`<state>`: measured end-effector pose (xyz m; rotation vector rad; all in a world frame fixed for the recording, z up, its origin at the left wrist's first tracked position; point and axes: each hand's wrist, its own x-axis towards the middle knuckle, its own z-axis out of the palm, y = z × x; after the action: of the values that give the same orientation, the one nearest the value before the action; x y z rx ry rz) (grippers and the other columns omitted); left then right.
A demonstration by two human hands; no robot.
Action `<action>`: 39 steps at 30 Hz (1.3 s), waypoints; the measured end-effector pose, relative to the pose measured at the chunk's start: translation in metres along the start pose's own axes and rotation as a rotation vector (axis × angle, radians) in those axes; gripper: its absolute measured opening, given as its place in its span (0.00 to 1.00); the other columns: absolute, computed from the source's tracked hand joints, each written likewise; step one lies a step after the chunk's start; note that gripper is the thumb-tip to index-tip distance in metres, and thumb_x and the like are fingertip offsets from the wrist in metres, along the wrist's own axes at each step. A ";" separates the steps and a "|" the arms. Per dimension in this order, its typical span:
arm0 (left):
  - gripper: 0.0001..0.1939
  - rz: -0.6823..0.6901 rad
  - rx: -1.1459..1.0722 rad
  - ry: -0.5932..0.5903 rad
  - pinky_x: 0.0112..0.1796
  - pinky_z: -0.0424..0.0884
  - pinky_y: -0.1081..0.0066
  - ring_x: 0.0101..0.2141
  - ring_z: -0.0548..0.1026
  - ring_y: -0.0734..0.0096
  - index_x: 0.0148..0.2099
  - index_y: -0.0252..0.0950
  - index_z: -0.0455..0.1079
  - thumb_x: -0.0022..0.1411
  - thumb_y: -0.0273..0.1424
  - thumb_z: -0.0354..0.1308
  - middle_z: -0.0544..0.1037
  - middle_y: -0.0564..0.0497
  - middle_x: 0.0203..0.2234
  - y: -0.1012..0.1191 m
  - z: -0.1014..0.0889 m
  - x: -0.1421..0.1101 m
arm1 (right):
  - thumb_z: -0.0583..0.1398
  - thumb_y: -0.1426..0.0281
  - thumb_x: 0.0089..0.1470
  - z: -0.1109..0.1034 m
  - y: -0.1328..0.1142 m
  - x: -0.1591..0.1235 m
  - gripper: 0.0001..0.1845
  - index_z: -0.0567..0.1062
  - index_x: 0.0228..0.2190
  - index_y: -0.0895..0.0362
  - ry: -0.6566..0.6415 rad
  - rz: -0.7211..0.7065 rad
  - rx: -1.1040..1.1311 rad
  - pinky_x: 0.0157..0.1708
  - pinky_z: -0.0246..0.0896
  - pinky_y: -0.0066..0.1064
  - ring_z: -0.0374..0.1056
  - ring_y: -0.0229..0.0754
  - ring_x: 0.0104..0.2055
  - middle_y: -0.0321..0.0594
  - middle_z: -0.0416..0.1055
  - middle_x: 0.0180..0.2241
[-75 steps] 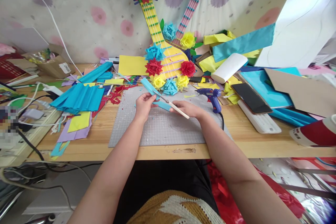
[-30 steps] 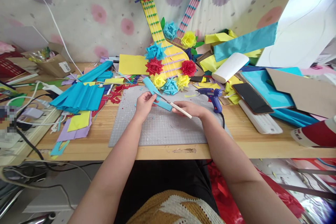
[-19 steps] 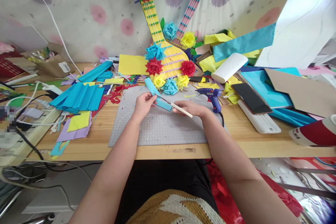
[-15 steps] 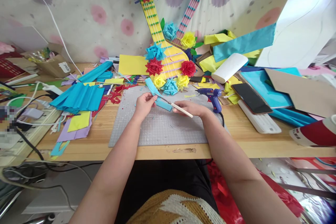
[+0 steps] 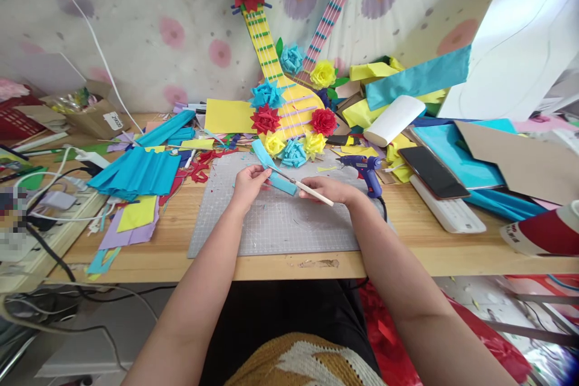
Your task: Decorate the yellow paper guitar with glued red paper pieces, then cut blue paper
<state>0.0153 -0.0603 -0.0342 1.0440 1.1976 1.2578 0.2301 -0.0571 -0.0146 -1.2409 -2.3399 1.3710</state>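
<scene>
Over the grey cutting mat [image 5: 289,235], my left hand [image 5: 251,186] pinches a light-blue paper strip [image 5: 284,184]. One end of the strip sticks up past the fingers, the other angles down to the right. My right hand [image 5: 323,187] is closed on the pale handle of a pair of scissors [image 5: 316,193]. Their blades point up and left, lying across the strip close to my left fingertips. How far the blades are apart I cannot make out. Just beyond stands a yellow paper guitar [image 5: 296,99] decorated with red, blue and yellow paper flowers.
A purple glue gun [image 5: 364,169] lies right of the mat, its cord running to the front edge. Farther right are a phone [image 5: 432,172] and a red-and-white cup [image 5: 540,226]. Pleated blue paper [image 5: 136,175] and coloured scraps fill the left, near a power strip with cables.
Both hands keep nearly the same pose on the strip and scissors. The whole view has shifted slightly, so the scene sits a little lower.
</scene>
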 end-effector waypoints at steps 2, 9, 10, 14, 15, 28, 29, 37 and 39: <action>0.15 -0.036 -0.034 -0.024 0.23 0.71 0.73 0.25 0.74 0.71 0.28 0.33 0.68 0.41 0.38 0.65 0.75 0.51 0.23 0.003 0.002 -0.003 | 0.54 0.47 0.47 0.000 0.000 0.000 0.24 0.65 0.27 0.57 0.009 0.000 0.004 0.24 0.47 0.28 0.54 0.34 0.24 0.31 0.57 0.20; 0.14 -0.055 -0.051 -0.025 0.23 0.71 0.73 0.27 0.76 0.68 0.29 0.32 0.69 0.44 0.37 0.64 0.77 0.49 0.23 0.004 0.005 -0.006 | 0.54 0.47 0.47 -0.001 0.001 -0.001 0.25 0.67 0.28 0.57 0.024 0.015 -0.035 0.25 0.47 0.28 0.55 0.34 0.24 0.31 0.58 0.20; 0.14 -0.049 -0.053 -0.018 0.23 0.70 0.73 0.27 0.76 0.68 0.29 0.32 0.68 0.43 0.37 0.64 0.76 0.50 0.23 0.004 0.005 -0.006 | 0.54 0.47 0.47 -0.001 0.001 0.000 0.25 0.67 0.28 0.57 0.025 0.012 -0.037 0.25 0.47 0.28 0.55 0.34 0.24 0.31 0.58 0.20; 0.14 -0.044 -0.053 -0.013 0.23 0.70 0.73 0.26 0.76 0.69 0.29 0.32 0.68 0.43 0.37 0.64 0.75 0.51 0.22 0.004 0.005 -0.006 | 0.54 0.47 0.47 0.000 0.001 0.000 0.24 0.67 0.28 0.57 0.021 0.005 -0.031 0.25 0.47 0.28 0.54 0.33 0.23 0.31 0.58 0.20; 0.15 -0.044 -0.053 -0.017 0.23 0.70 0.73 0.26 0.76 0.69 0.28 0.32 0.68 0.43 0.38 0.64 0.75 0.51 0.22 0.004 0.005 -0.006 | 0.55 0.47 0.47 0.000 0.001 0.000 0.24 0.67 0.28 0.57 0.019 0.004 -0.026 0.25 0.47 0.28 0.54 0.33 0.23 0.31 0.58 0.20; 0.11 -0.076 -0.123 -0.036 0.23 0.71 0.73 0.29 0.77 0.67 0.29 0.33 0.67 0.44 0.34 0.63 0.76 0.51 0.24 0.002 0.006 -0.006 | 0.55 0.45 0.45 0.000 0.001 0.001 0.26 0.70 0.29 0.57 0.049 0.042 -0.096 0.24 0.46 0.27 0.55 0.34 0.24 0.32 0.61 0.21; 0.11 -0.078 -0.127 -0.036 0.23 0.71 0.74 0.29 0.77 0.67 0.29 0.33 0.67 0.44 0.34 0.63 0.76 0.51 0.24 0.001 0.007 -0.006 | 0.55 0.45 0.45 0.000 0.002 0.001 0.27 0.70 0.29 0.57 0.055 0.046 -0.103 0.24 0.46 0.27 0.55 0.34 0.24 0.32 0.61 0.22; 0.12 -0.057 -0.114 -0.038 0.22 0.71 0.74 0.29 0.77 0.68 0.29 0.33 0.65 0.46 0.35 0.62 0.76 0.51 0.24 0.000 0.010 -0.008 | 0.54 0.45 0.46 0.001 0.004 0.002 0.26 0.67 0.27 0.57 0.026 0.025 -0.066 0.24 0.46 0.27 0.54 0.34 0.24 0.32 0.60 0.21; 0.12 -0.049 -0.114 -0.011 0.22 0.71 0.74 0.28 0.77 0.68 0.30 0.34 0.63 0.47 0.34 0.61 0.76 0.52 0.24 0.001 0.010 -0.007 | 0.54 0.44 0.46 0.001 0.002 0.000 0.27 0.66 0.27 0.57 0.040 0.025 -0.106 0.25 0.48 0.28 0.56 0.35 0.26 0.34 0.61 0.24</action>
<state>0.0257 -0.0670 -0.0316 0.9323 1.1237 1.2656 0.2305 -0.0573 -0.0166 -1.3173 -2.4060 1.2313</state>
